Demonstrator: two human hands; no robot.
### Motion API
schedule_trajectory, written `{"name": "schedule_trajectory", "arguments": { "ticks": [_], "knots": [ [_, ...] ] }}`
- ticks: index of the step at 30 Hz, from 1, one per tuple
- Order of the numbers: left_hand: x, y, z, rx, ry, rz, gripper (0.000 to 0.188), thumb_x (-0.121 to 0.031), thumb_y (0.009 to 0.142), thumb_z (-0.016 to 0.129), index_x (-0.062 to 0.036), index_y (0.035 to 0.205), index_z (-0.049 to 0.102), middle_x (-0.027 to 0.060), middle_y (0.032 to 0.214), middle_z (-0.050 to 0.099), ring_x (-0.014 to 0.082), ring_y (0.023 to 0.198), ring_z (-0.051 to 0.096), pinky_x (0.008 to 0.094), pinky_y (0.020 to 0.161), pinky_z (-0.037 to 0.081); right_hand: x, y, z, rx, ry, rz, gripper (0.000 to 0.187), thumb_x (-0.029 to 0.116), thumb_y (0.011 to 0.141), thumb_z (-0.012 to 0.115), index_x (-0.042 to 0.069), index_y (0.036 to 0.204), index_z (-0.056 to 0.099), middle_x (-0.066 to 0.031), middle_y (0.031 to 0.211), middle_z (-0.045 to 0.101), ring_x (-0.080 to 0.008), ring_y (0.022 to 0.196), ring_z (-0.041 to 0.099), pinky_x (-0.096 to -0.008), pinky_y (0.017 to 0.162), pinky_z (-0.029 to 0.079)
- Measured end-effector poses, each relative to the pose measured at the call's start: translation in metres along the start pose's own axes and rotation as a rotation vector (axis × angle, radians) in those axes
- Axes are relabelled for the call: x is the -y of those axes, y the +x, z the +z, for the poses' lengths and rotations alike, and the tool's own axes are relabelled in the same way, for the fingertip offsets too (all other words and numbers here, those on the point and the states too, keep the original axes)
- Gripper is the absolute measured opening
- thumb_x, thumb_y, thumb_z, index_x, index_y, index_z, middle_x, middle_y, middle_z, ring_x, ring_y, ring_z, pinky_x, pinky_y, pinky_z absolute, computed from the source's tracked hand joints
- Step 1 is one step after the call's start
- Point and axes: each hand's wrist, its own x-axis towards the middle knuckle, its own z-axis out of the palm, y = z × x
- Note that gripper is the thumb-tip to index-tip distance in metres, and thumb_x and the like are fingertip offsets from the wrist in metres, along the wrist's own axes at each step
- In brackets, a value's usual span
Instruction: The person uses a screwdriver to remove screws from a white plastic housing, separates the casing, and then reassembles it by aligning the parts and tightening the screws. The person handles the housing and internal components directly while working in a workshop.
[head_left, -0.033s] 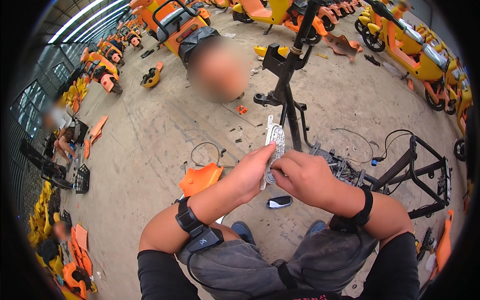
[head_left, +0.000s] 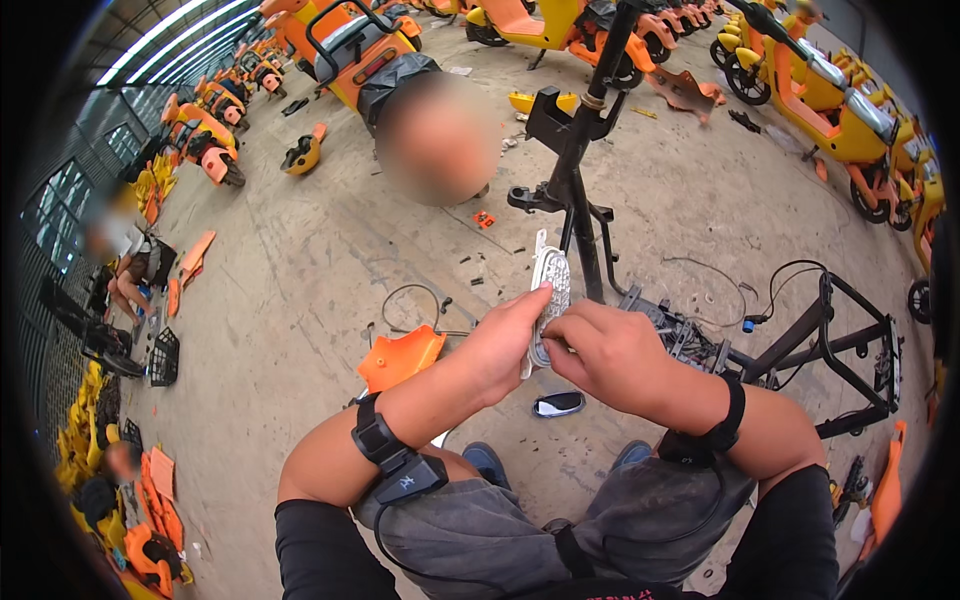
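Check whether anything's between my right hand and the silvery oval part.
Nothing visible is in the way: the right hand appears to touch the lower half of the oval part, while the left hand holds it from the left.

Pink lettering (head_left: 622, 596) on shirt (head_left: 330, 548), unreadable.

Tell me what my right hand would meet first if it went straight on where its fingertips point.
Probably the clear oval part: the fingertips of the right hand seem to touch its lower end. Past it lies the left hand, though depth is hard to judge.
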Motion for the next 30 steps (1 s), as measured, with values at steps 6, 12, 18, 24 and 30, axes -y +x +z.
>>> {"name": "schedule_trajectory", "arguments": {
  "ticks": [6, 12, 18, 24, 30],
  "knots": [
    [-0.006, 0.007, -0.009, -0.06, -0.002, 0.031, 0.039, -0.037, 0.107, 0.042, -0.0031, 0.123, 0.052, 0.008, 0.098, 0.066, 0.0159, 0.077, 0.064, 0.031, 0.066, 0.054, -0.004, 0.002, -0.007, -0.026, 0.172, 0.142, 0.014, 0.01, 0.081, 0.074, 0.005, 0.091, 0.066, -0.01, 0.082, 0.064, -0.0248, 0.067, 0.066, -0.0341, 0.059, 0.053],
    [0.002, 0.016, -0.027, -0.131, 0.255, 0.183, 0.043, -0.039, 0.107, 0.04, -0.0019, 0.125, 0.053, 0.0102, 0.105, 0.067, 0.0166, 0.085, 0.064, 0.0317, 0.069, 0.054, -0.012, -0.013, 0.003, 0.247, 0.181, 0.288, 0.014, 0.016, 0.082, 0.069, 0.003, 0.088, 0.067, -0.0137, 0.081, 0.066, -0.0331, 0.074, 0.067, -0.041, 0.067, 0.053],
    [-0.007, -0.002, -0.015, -0.229, 0.206, 0.259, 0.041, -0.035, 0.106, 0.042, -0.0007, 0.127, 0.051, 0.0112, 0.103, 0.067, 0.016, 0.083, 0.064, 0.0304, 0.066, 0.054, -0.022, -0.061, 0.074, 0.91, -0.005, 0.139, 0.017, 0.019, 0.08, 0.065, 0.003, 0.085, 0.068, -0.0162, 0.08, 0.066, -0.0368, 0.077, 0.065, -0.046, 0.071, 0.053],
    [-0.013, -0.009, -0.012, -0.222, 0.177, 0.311, 0.044, -0.036, 0.105, 0.043, -0.0002, 0.13, 0.049, 0.0086, 0.101, 0.065, 0.0141, 0.082, 0.061, 0.0293, 0.067, 0.053, -0.069, -0.132, 0.218, 0.933, 0.123, 0.499, 0.023, 0.021, 0.077, 0.064, -0.002, 0.078, 0.07, -0.0244, 0.079, 0.068, -0.0415, 0.078, 0.066, -0.0477, 0.071, 0.053],
    [-0.02, -0.029, -0.02, -0.155, 0.245, 0.264, 0.052, -0.04, 0.105, 0.04, 0.0022, 0.134, 0.045, 0.0104, 0.109, 0.062, 0.013, 0.084, 0.058, 0.0296, 0.07, 0.051, -0.102, -0.256, 0.293, 0.877, 0.082, 0.909, 0.028, 0.025, 0.079, 0.066, 0.0, 0.086, 0.075, -0.0252, 0.089, 0.07, -0.0405, 0.086, 0.068, -0.0455, 0.078, 0.054]
  ]
}}
